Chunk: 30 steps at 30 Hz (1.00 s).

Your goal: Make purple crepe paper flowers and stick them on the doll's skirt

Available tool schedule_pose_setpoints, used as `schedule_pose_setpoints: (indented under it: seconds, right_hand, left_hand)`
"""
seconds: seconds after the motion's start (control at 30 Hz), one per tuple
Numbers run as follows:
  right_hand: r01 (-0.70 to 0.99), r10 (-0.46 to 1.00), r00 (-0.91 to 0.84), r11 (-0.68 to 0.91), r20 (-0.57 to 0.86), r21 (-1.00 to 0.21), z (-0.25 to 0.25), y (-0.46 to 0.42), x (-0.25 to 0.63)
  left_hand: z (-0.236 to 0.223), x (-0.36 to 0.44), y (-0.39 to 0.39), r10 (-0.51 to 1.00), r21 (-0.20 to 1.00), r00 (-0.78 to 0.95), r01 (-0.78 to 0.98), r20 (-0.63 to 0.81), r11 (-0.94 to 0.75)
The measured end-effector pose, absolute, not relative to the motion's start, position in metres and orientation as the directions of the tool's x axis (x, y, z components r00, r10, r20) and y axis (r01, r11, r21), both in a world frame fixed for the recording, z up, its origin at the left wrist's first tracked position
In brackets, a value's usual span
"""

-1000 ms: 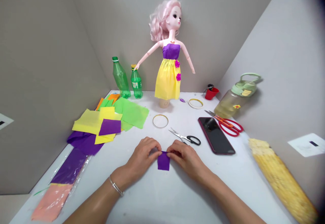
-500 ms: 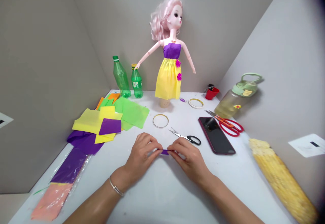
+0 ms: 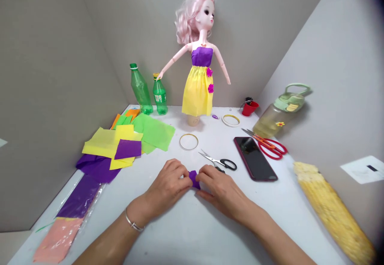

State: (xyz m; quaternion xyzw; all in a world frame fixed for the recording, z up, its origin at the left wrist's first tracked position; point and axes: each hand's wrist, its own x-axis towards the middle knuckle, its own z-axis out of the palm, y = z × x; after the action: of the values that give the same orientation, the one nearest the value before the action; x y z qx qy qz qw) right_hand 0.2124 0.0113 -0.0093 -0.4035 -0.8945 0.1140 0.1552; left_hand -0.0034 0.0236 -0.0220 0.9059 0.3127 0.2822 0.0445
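White table [image 3: 183, 233], left hand [image 3: 168, 181] pinching purple cloth [image 3: 194, 178], right hand [image 3: 222, 189] touching it, grip unclear

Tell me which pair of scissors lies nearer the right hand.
The black-handled scissors, just beyond the right hand; the red-handled pair lies farther off, beyond the phone.

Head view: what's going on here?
A person has both hands on a small purple piece above the white table. The left hand pinches its left edge; the right hand has its fingers at the right edge, though how firmly is unclear. Black-handled scissors lie open just beyond the hands, untouched. A doll in a purple and yellow outfit stands behind; coloured sheets lie to the left.
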Motion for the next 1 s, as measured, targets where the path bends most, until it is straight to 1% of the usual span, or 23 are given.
schedule_pose_setpoints:
  seconds: [0.07,0.17,0.37,0.57,0.77,0.87,1.0]
  right_hand:
    - [0.696,0.772,-0.620,0.625,0.144,-0.354,-0.0081,0.0106,0.2118]
    - [0.704,0.777,-0.619,0.612,0.110,-0.360,-0.0088,0.0097,0.2093]
    - [0.693,0.774,-0.625,0.611,0.102,-0.383,-0.0144,0.0106,0.2057]
    - [0.702,0.786,-0.612,0.592,0.091,-0.395,-0.0142,0.0112,0.2060]
    - [0.697,0.791,-0.607,0.576,0.077,-0.427,-0.0143,0.0114,0.2060]
    - [0.701,0.797,-0.600,0.566,0.070,-0.434,-0.0127,0.0115,0.2051]
    - [0.723,0.827,-0.561,0.507,0.029,-0.469,-0.0100,0.0121,0.2035]
  left_hand:
    - [-0.0229,-0.0035,0.0233,0.602,0.277,0.659,0.538,0.451,-0.796]
    - [-0.0239,-0.0036,0.0228,0.627,0.318,0.659,0.540,0.417,-0.779]
    - [-0.0266,-0.0037,0.0242,0.691,0.428,0.636,0.549,0.344,-0.718]
    - [-0.0262,-0.0039,0.0252,0.732,0.507,0.616,0.549,0.291,-0.664]
    - [-0.0248,-0.0037,0.0245,0.805,0.610,0.555,0.569,0.211,-0.552]
    - [-0.0258,-0.0045,0.0248,0.835,0.640,0.529,0.591,0.152,-0.491]
    - [-0.0277,-0.0056,0.0260,0.856,0.664,0.508,0.609,0.094,-0.434]
